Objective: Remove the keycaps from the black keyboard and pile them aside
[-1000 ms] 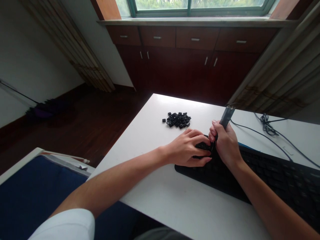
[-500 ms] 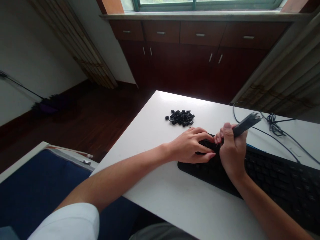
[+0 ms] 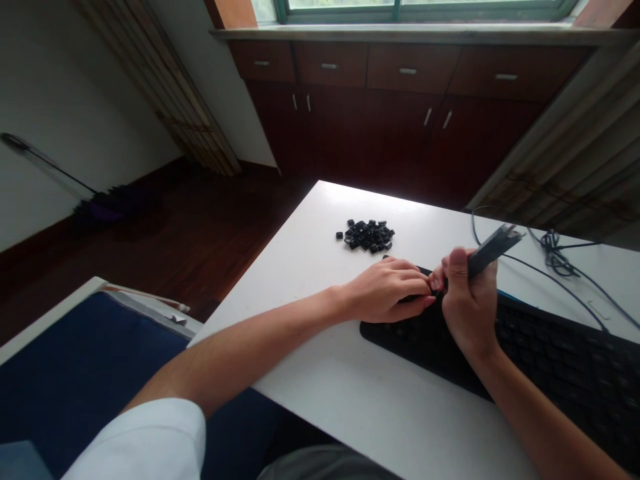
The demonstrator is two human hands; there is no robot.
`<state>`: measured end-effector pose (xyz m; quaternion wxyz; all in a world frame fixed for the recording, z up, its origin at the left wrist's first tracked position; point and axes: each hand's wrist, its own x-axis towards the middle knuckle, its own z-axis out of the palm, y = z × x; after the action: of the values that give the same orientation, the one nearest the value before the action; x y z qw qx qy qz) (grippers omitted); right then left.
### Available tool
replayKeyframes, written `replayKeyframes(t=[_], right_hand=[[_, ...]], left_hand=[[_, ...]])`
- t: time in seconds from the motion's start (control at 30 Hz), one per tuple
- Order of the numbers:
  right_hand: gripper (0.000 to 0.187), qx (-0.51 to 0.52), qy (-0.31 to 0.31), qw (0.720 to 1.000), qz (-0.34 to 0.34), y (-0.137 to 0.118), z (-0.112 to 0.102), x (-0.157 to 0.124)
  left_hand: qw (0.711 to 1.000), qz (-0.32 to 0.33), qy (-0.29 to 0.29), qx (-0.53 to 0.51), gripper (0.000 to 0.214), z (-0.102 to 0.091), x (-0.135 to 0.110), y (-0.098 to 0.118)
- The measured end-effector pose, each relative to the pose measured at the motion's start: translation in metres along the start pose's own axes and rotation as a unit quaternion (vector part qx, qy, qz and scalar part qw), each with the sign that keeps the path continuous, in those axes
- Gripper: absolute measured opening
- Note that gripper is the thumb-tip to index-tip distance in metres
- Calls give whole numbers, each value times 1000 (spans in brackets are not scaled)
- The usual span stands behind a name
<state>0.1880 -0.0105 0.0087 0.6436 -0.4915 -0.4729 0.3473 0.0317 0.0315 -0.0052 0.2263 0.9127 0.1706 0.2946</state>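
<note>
1. Left hand [image 3: 385, 291] curled over black keyboard [image 3: 565, 347] end; can't tell if it grips anything.
2. Right hand [image 3: 467, 300] clenched on grey keycap puller [image 3: 493, 251].
3. Black keycaps [image 3: 367, 235] piled on white counter [image 3: 320, 373], just beyond keyboard.

My keyboard [image 3: 565, 347] is black, and so are the keycaps [image 3: 366, 235] heaped on the white table [image 3: 345, 393]. The tool [image 3: 493, 250] in my right hand [image 3: 467, 303] is dark grey. A thin blue line [image 3: 510, 297] shows along the keyboard's far edge. The cabinets [image 3: 400, 127] are dark reddish brown, the window frame [image 3: 400, 10] green, the curtain [image 3: 565, 160] beige with lengthwise stripes, my sleeve [image 3: 145, 440] white, the cloth [image 3: 75, 360] beside me navy.
</note>
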Motion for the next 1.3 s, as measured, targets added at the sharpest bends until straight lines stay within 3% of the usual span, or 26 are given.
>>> replayKeyframes(t=[0.1, 0.17, 0.23, 0.3, 0.37, 0.47, 0.6, 0.73, 0.9, 1.3], right_hand=[[22, -50, -9, 999, -9, -2, -2, 0], [19, -108, -30, 993, -28, -3, -5, 0], [16, -166, -75, 982, -47, -5, -9, 2], [14, -208, -125, 968, -64, -5, -12, 5], [14, -232, -160, 956, -76, -5, -12, 8], [15, -230, -172, 954, -86, -2, -7, 14], [17, -213, -146, 963, -73, 3, 6, 17], [19, -192, -115, 973, -51, 8, 12, 15], [20, -172, -104, 978, -51, 13, 10, 13], [16, -138, -116, 979, -95, 13, 4, 9]], left_hand=[[997, -44, 33, -50, 23, 0, -1, 6], [995, -38, 52, -75, 46, 0, -1, 10], [993, -76, 52, -79, 74, -1, -1, 15], [983, -130, 35, -121, 87, -4, 2, 20], [961, -173, 26, -214, 79, -7, 8, 24], [920, -201, 70, -329, 50, -4, 19, 29], [897, -262, 134, -331, 49, 11, 31, 29], [903, -277, 157, -288, 47, 20, 32, 29], [928, -242, 115, -257, 50, 20, 31, 31], [946, -242, 72, -202, 61, 22, 24, 23]])
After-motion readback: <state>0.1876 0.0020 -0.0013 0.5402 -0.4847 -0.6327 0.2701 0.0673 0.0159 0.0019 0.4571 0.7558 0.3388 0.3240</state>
